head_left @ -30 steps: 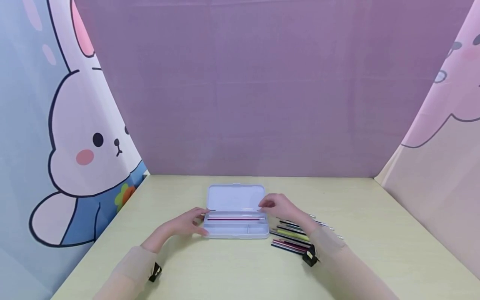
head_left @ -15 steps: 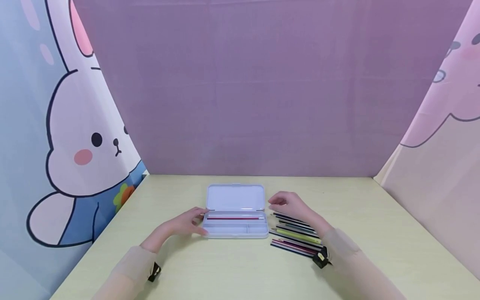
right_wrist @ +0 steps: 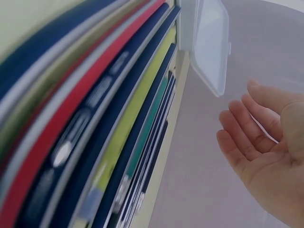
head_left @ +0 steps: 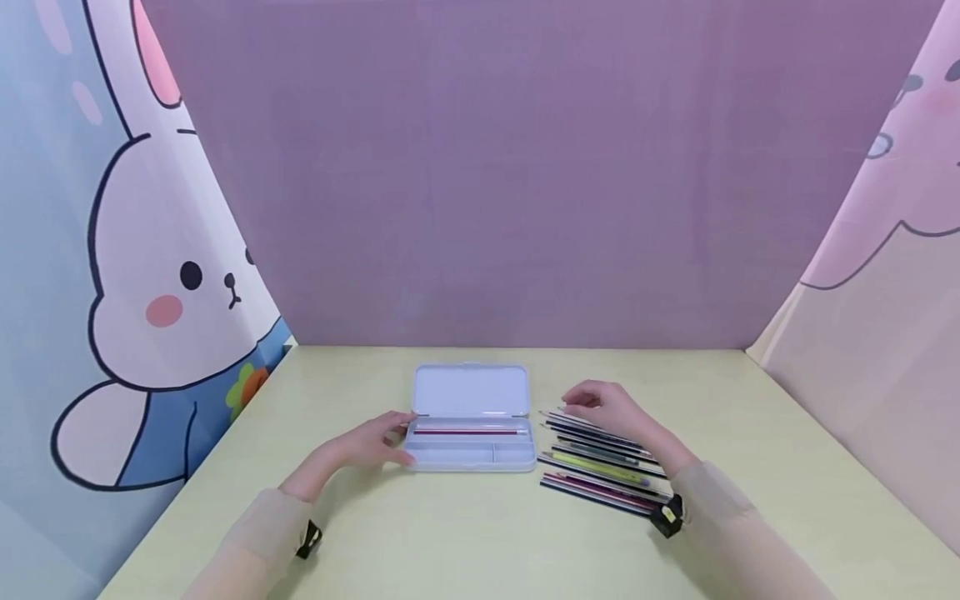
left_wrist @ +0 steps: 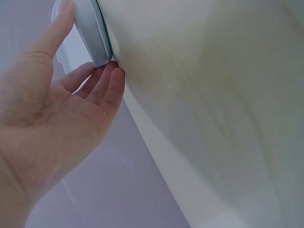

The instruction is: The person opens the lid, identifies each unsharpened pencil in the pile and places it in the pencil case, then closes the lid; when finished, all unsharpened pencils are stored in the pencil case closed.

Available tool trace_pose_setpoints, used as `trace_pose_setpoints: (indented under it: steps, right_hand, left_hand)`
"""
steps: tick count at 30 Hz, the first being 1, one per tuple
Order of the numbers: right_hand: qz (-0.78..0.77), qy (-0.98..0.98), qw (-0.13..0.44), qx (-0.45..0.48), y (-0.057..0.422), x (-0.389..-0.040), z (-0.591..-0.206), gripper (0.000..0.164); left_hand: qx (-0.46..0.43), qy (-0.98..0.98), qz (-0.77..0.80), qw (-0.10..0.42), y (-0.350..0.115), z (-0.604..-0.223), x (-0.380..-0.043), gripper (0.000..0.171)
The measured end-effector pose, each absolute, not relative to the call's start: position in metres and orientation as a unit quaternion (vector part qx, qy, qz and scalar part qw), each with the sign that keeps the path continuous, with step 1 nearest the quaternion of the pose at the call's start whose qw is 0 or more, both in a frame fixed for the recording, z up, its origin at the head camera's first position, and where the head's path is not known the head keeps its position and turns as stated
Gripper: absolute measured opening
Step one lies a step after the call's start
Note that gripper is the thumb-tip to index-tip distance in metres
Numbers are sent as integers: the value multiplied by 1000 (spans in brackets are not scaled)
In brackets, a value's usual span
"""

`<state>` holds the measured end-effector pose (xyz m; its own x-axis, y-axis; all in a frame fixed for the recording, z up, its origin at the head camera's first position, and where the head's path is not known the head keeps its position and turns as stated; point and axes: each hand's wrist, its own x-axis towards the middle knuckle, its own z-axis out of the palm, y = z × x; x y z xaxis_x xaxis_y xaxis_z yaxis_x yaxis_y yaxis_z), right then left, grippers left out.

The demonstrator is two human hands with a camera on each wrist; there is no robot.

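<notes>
A white pencil case (head_left: 450, 457) lies open on the table, its lid (head_left: 471, 391) tipped back. One red pencil (head_left: 465, 432) rests in the long rear compartment. My left hand (head_left: 367, 442) grips the case's left end, thumb at the front corner and fingers at the back one. The left wrist view shows those fingertips against the case's edge (left_wrist: 90, 33). My right hand (head_left: 611, 408) hovers over the far ends of a row of pencils (head_left: 592, 490), holding nothing, its fingers loosely bent. In the right wrist view the palm (right_wrist: 280, 161) is bare.
Several dark, red and silver pencils lie side by side right of the case, with a thicker yellow-green one (head_left: 600, 469) among them. A purple cloth (head_left: 480, 183) hangs behind the table (head_left: 450, 533), and printed cartoon curtains (head_left: 180, 275) flank it.
My right hand has moved from the case's right rear corner rightward to above the pencils, uncovering more of them. My left hand stays at the case's left end.
</notes>
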<state>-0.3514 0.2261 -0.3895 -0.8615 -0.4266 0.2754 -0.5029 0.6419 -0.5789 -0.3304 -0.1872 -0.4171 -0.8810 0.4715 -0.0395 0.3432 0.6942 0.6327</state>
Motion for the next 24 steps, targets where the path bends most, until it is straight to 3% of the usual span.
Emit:
trace_pose_setpoints:
  steps: [11,24]
  right_hand:
    - [320,-912,51,251,258,-340,-387,28]
    - [288,-927,46,236,284,-324,-390,22]
  left_hand:
    - [231,912,325,98,-190,-416,-334,79]
    - [237,908,333,96,-192,-417,-334,77]
